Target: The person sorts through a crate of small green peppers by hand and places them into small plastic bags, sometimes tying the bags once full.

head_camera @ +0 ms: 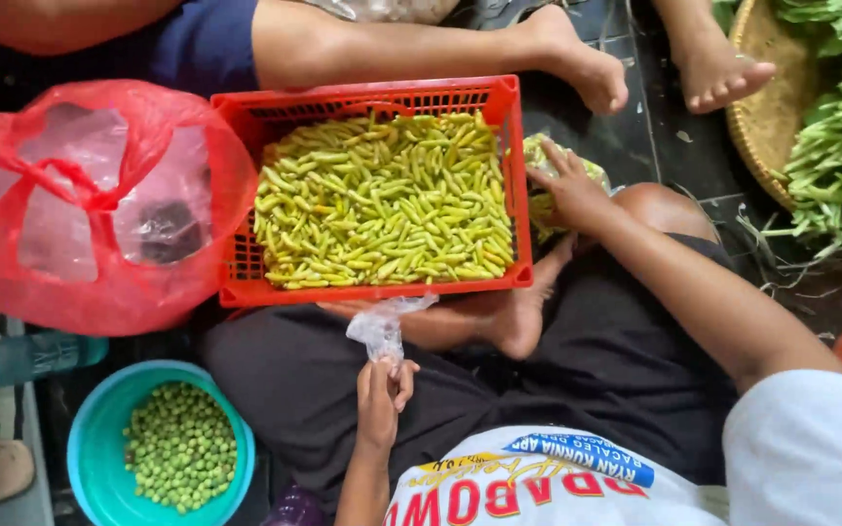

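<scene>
Head camera looked straight down on a seated person whose two bare hands worked beside a red plastic crate (246,284) piled with yellow-green chillies (382,200). The left hand (382,394) was closed, fingers pinched on the lower end of a small clear plastic bag (384,323) that stood up crumpled just below the crate's near wall, over the person's dark lap. The right hand (572,190) lay well apart from it, by the crate's right wall, palm down with the fingers spread and loosely bent over a second clear bag of chillies (543,209); whether it gripped that bag could not be told.

Left of the crate sat a large red plastic bag (99,209), puffed up, with clear bags showing through it. Below that stood a teal bowl (95,433) holding small round green peas (179,446). At the top edge another person's bare legs and feet (592,73) rested on the dark floor. At the far right a woven basket (767,117) held long green beans (840,161).
</scene>
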